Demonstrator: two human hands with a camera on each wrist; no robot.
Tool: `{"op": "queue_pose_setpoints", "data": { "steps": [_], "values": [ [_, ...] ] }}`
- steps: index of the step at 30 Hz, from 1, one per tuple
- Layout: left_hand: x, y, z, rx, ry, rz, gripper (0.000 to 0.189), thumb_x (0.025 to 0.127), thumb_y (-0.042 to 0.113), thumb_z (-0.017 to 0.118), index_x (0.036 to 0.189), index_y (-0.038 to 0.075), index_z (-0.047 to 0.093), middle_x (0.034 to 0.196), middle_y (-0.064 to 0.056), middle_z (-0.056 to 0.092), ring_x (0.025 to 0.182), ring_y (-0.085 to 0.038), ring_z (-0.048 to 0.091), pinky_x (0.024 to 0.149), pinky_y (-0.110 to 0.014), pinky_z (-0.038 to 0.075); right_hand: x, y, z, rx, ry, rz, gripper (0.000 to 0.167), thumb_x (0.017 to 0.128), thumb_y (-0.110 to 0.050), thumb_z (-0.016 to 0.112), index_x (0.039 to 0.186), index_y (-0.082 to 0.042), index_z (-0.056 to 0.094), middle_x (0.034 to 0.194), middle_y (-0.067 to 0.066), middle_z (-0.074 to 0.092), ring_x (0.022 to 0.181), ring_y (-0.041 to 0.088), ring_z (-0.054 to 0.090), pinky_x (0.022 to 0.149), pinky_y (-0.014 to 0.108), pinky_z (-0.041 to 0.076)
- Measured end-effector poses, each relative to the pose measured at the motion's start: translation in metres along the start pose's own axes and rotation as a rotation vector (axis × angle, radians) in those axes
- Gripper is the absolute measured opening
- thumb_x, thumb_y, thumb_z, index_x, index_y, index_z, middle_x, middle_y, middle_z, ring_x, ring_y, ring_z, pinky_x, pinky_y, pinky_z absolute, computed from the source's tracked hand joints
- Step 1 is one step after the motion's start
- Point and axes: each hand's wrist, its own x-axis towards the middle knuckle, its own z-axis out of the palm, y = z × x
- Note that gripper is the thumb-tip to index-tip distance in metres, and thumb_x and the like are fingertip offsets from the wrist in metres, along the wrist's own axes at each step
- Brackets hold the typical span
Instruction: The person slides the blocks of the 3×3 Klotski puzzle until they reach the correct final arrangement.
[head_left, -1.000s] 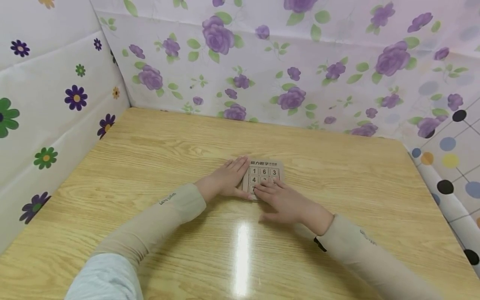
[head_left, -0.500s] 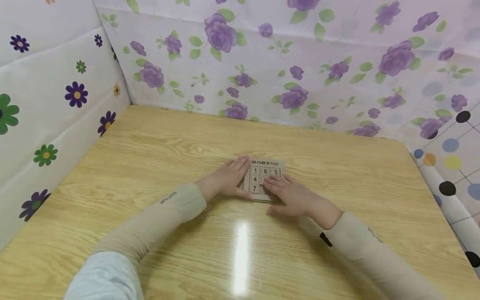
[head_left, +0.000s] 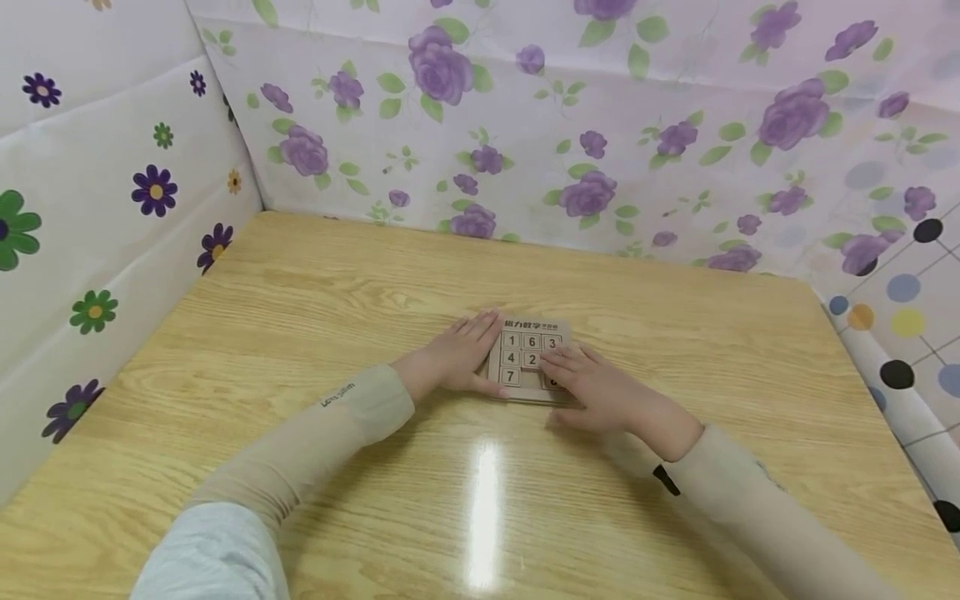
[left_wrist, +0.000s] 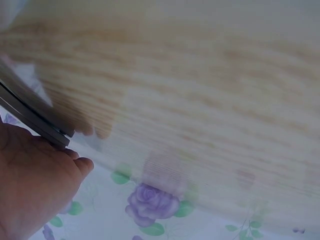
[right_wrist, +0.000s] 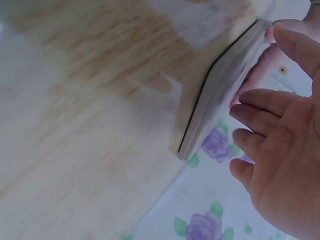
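A square sliding number puzzle (head_left: 523, 396) lies on the table, Chinese lettering along its far edge. Tiles 1, 6, 3 form its top row; 4 and 2 stand below, with 7 at bottom left. An empty slot (head_left: 531, 380) shows at bottom centre, and part of an 8 tile (head_left: 553, 383) at bottom right. My left hand (head_left: 459, 357) rests at the puzzle's left side, fingers extended along it, thumb at the near left corner. My right hand (head_left: 592, 387) reaches over the right column, its fingertips on the middle row, hiding that tile.
The wood-grain table (head_left: 360, 275) meets a purple-flowered cloth (head_left: 510, 125) at the back. Another flowered cloth (head_left: 112, 225) hangs at the left, and a dotted one (head_left: 900, 333) at the right. Light reflects (head_left: 483, 517) off the near tabletop.
My right hand has shifted right across the puzzle, uncovering the 7, the 2 and the empty bottom-centre slot. My left hand stays at the left side.
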Motion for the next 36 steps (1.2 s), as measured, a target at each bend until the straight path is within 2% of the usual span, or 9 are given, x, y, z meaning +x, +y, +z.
{"op": "queue_pose_setpoints", "data": {
  "steps": [9,22,25,32,36],
  "values": [
    [-0.002,0.0,-0.002,-0.008,-0.005,0.001,0.117,0.078,0.077,0.048,0.151,0.003,-0.005,0.159,-0.014,-0.009,0.147,-0.028,-0.006,0.121,-0.042,0.0,-0.022,-0.004,0.001,-0.03,-0.018,0.024,0.065,0.091,-0.036,0.06,0.14,0.002,0.043,0.149,0.015,0.039,0.141,0.034,0.029,0.118,0.055,0.015],
    [-0.004,0.002,-0.002,-0.02,0.012,0.013,0.116,0.079,0.075,0.05,0.151,0.001,-0.003,0.159,-0.016,-0.007,0.147,-0.029,-0.005,0.121,-0.042,0.002,-0.009,-0.019,0.004,0.01,-0.013,-0.028,0.072,0.091,-0.042,0.059,0.143,0.004,0.038,0.151,0.016,0.034,0.142,0.035,0.025,0.118,0.054,0.014],
    [-0.004,0.002,-0.002,-0.021,0.014,0.015,0.116,0.079,0.074,0.051,0.151,0.001,-0.003,0.159,-0.016,-0.007,0.147,-0.029,-0.004,0.121,-0.042,0.002,-0.008,-0.017,0.003,0.013,-0.018,-0.021,0.072,0.091,-0.042,0.059,0.143,0.003,0.038,0.151,0.017,0.034,0.142,0.036,0.024,0.118,0.055,0.014],
    [-0.004,0.003,-0.003,-0.013,0.004,0.004,0.116,0.079,0.075,0.05,0.151,0.002,-0.005,0.159,-0.015,-0.008,0.147,-0.028,-0.005,0.121,-0.041,0.001,-0.006,-0.001,0.001,-0.019,0.027,0.031,0.072,0.09,-0.038,0.061,0.142,0.005,0.038,0.149,0.021,0.036,0.141,0.039,0.027,0.118,0.056,0.014],
    [-0.003,0.003,-0.002,-0.013,-0.004,-0.002,0.116,0.079,0.076,0.049,0.151,0.003,-0.005,0.159,-0.014,-0.009,0.147,-0.027,-0.006,0.121,-0.04,0.0,-0.006,0.003,0.003,-0.023,0.018,0.041,0.073,0.09,-0.039,0.061,0.142,0.006,0.038,0.149,0.021,0.036,0.141,0.039,0.027,0.118,0.056,0.013]
  ]
}}
